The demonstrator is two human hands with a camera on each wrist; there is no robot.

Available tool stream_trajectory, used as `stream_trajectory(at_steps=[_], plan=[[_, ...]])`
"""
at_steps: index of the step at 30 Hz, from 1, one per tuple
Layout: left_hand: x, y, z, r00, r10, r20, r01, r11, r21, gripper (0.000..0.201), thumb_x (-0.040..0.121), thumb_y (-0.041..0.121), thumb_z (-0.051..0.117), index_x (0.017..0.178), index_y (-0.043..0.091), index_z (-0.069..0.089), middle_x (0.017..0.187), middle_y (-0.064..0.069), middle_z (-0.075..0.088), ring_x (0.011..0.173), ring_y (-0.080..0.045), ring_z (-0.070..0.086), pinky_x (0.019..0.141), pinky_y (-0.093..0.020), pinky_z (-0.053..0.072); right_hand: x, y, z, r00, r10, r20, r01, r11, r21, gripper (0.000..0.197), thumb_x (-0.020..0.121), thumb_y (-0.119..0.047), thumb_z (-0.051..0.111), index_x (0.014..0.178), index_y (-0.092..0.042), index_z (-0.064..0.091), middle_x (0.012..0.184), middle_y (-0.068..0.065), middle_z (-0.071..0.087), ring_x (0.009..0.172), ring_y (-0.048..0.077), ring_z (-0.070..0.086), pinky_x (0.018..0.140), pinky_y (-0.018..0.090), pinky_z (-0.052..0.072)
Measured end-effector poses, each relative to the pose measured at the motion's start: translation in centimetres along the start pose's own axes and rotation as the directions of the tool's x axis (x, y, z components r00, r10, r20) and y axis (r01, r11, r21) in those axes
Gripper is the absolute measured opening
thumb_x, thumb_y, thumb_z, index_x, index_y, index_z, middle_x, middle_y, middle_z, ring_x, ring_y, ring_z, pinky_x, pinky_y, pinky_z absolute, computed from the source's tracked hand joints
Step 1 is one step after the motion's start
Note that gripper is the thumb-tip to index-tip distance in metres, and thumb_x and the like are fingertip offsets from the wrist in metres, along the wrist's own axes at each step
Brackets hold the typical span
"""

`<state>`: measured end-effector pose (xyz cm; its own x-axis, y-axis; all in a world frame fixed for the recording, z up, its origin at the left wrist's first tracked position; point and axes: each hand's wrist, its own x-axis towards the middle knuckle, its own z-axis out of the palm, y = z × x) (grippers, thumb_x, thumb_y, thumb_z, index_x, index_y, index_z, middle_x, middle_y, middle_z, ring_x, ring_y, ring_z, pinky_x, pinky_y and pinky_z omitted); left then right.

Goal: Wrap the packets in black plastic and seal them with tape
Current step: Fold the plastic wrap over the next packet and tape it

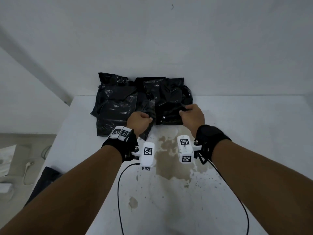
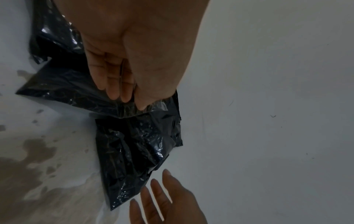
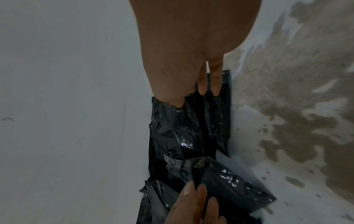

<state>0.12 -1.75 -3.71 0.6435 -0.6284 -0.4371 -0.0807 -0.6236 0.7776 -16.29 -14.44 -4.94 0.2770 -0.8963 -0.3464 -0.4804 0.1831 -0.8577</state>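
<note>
Two bundles of crumpled black plastic lie at the back of the white table (image 1: 245, 133), against the wall. The left bundle (image 1: 115, 109) lies flat. The right bundle (image 1: 169, 99) sits between my hands. My left hand (image 1: 149, 118) pinches the near left edge of its plastic; the left wrist view shows thumb and fingers of this hand (image 2: 134, 104) closed on a fold of the plastic (image 2: 138, 151). My right hand (image 1: 183, 110) grips the near right edge; in the right wrist view its thumb and fingers (image 3: 191, 97) clamp the sheet (image 3: 191, 133). The plastic hides the packets. No tape is in view.
A brown stain (image 1: 172, 160) spreads over the table in front of the bundles. The table's left edge runs close to my left forearm. A black object (image 1: 45, 180) and white cables (image 1: 27, 167) lie lower down at the left. Black cables (image 1: 119, 192) trail from the wrist cameras.
</note>
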Motion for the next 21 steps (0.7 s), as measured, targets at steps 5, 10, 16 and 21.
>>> stream_trajectory(at_steps=[5, 10, 16, 21], plan=[[2.1, 0.8, 0.1, 0.997, 0.035, 0.073, -0.034, 0.999, -0.015, 0.056, 0.076, 0.037, 0.072, 0.125, 0.012, 0.062, 0.111, -0.007, 0.071, 0.107, -0.027, 0.066, 0.099, -0.045, 0.052, 3.4, -2.7, 1.0, 1.0, 0.008, -0.016, -0.01, 0.988, -0.153, 0.055, 0.087, -0.038, 0.068, 0.132, -0.012, 0.052, 0.129, 0.008, 0.058, 0.118, 0.027, 0.057, 0.102, 0.036, 0.046], [2.7, 0.8, 0.2, 0.989, 0.024, 0.146, -0.025, 1.0, 0.007, 0.067, 0.086, 0.03, 0.072, 0.144, 0.009, 0.046, 0.136, -0.012, 0.06, 0.121, -0.028, 0.059, 0.105, -0.046, 0.047, 5.2, -3.4, 3.0, 0.99, 0.092, 0.11, -0.088, 0.995, -0.036, 0.032, 0.09, -0.034, 0.068, 0.104, -0.005, 0.067, 0.1, 0.01, 0.069, 0.08, 0.023, 0.066, 0.06, 0.021, 0.056], [3.5, 0.4, -0.3, 0.984, 0.01, 0.177, -0.009, 1.0, -0.006, 0.066, 0.09, 0.024, 0.071, 0.146, 0.007, 0.042, 0.144, -0.012, 0.051, 0.129, -0.026, 0.052, 0.109, -0.045, 0.043, 6.6, -3.3, 4.9, 0.978, 0.162, 0.128, -0.158, 0.987, -0.039, 0.055, 0.061, -0.061, 0.08, 0.089, -0.016, 0.068, 0.095, 0.003, 0.071, 0.092, 0.027, 0.068, 0.091, 0.043, 0.056], [3.7, 0.5, -0.5, 0.978, 0.002, 0.208, -0.002, 1.0, 0.003, 0.055, 0.093, 0.019, 0.067, 0.141, 0.003, 0.047, 0.135, -0.014, 0.055, 0.121, -0.03, 0.055, 0.106, -0.047, 0.045, 9.9, -1.6, 6.0, 0.991, 0.119, 0.052, -0.101, 0.956, -0.276, 0.124, 0.017, -0.093, 0.067, 0.122, -0.027, 0.064, 0.116, -0.004, 0.067, 0.105, 0.025, 0.063, 0.094, 0.042, 0.052]])
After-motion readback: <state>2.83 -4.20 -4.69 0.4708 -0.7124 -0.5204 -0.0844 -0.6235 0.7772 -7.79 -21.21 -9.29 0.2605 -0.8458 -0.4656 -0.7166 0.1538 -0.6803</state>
